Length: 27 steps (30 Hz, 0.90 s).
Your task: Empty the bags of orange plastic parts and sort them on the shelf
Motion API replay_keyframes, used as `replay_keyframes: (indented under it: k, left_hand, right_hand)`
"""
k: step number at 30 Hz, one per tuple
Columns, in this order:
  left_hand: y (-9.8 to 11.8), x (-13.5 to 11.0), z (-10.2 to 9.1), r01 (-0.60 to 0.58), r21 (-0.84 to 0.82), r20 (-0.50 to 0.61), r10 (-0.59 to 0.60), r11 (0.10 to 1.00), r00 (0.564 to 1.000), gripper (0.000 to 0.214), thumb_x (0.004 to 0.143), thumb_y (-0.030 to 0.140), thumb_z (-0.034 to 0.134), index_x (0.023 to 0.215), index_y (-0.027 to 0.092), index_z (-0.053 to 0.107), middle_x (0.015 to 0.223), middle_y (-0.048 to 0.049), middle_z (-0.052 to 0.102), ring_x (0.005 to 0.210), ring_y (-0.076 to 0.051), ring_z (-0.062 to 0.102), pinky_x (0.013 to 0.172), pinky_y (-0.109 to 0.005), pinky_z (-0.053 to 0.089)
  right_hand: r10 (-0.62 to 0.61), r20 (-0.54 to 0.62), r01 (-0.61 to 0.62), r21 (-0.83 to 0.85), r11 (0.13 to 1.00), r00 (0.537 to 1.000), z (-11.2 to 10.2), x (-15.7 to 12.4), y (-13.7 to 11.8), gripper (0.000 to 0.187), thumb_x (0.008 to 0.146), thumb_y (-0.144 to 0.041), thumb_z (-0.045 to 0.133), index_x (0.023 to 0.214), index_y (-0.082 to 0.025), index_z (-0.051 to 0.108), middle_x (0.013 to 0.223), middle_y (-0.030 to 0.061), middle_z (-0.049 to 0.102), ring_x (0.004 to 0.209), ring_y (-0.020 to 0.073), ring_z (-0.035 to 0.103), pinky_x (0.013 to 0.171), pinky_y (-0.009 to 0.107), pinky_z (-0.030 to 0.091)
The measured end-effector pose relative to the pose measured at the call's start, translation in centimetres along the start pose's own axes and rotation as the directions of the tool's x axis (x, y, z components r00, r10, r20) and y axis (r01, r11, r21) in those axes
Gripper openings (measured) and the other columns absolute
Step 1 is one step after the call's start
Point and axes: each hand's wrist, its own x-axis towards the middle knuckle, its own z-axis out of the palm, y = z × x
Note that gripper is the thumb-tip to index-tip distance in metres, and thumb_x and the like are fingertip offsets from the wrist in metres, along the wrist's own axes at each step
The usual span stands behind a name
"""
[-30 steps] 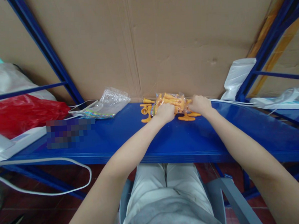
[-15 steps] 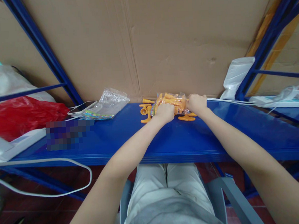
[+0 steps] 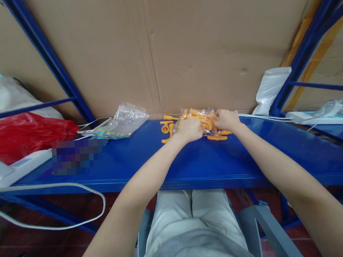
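Note:
A clear plastic bag filled with orange plastic pieces lies at the back of the blue shelf. My left hand is closed on the near left part of this bag, where some coloured print shows. At the bag's right end my right hand is closed too, its fingers curled at the plastic; whether they pinch the bag or a piece is hidden. Loose orange T-shaped pieces lie in front of the right end. More orange pieces lie to the left of the bag.
Flat clear bags with a printed edge lie left on the blue shelf. A red plastic bag and a white power strip lie farther left. A white pouch leans by the right post. Cardboard stands behind.
The orange pieces near the bag's right end have shifted slightly right and now reach beneath my right hand. Both hands have moved very little and stay at the bag.

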Motion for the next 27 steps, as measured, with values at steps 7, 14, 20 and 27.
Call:
replay_keyframes:
  k: [7, 14, 20, 27]
  left_hand:
    - [-1.0, 0.5, 0.8, 0.029, -0.072, -0.081, -0.035, 0.997, 0.996, 0.035, 0.09, 0.022, 0.049, 0.104, 0.014, 0.08, 0.103, -0.0142, 0.078, 0.1, -0.03, 0.072, 0.09, -0.044, 0.055]
    - [-2.1, 0.9, 1.1, 0.053, -0.091, -0.189, -0.07, 0.994, 0.98, 0.037, 0.094, 0.022, 0.043, 0.108, 0.015, 0.076, 0.109, -0.0136, 0.077, 0.104, -0.028, 0.07, 0.094, -0.04, 0.052]
    - [-4.4, 1.6, 3.6, -0.025, -0.098, -0.218, 0.003, 0.995, 0.976, 0.048, 0.096, 0.031, 0.046, 0.14, 0.016, 0.06, 0.15, -0.0132, 0.057, 0.14, -0.029, 0.05, 0.118, -0.052, 0.033]
    - [-4.3, 1.7, 4.4, 0.067, -0.081, -0.076, -0.074, 0.994, 0.994, 0.057, 0.102, 0.038, 0.033, 0.154, 0.018, 0.043, 0.165, -0.0116, 0.036, 0.153, -0.028, 0.033, 0.12, -0.057, 0.031]
  right_hand:
    - [-0.063, 0.103, 0.064, -0.013, 0.998, 0.993, -0.3, 2.0, -0.6, 0.037, 0.083, -0.014, 0.053, 0.115, -0.017, 0.072, 0.115, 0.0159, 0.074, 0.113, 0.0307, 0.068, 0.096, 0.041, 0.046]
    - [-0.146, 0.066, 0.132, 0.179, 0.975, 0.987, 0.2, 3.3, -1.4, 0.033, 0.086, -0.014, 0.053, 0.111, -0.018, 0.074, 0.108, 0.0111, 0.077, 0.102, 0.0247, 0.07, 0.084, 0.031, 0.051]
    - [-0.099, 0.061, 0.096, 0.051, 0.994, 0.993, -0.9, 2.2, -3.6, 0.037, 0.088, -0.017, 0.053, 0.12, -0.014, 0.072, 0.119, 0.0195, 0.073, 0.118, 0.0333, 0.066, 0.101, 0.044, 0.046]
    - [0.03, 0.045, -0.03, -0.01, 0.999, 0.999, -1.6, 2.1, -4.6, 0.039, 0.091, -0.017, 0.052, 0.124, -0.009, 0.07, 0.122, 0.0255, 0.07, 0.121, 0.0351, 0.065, 0.106, 0.053, 0.039]
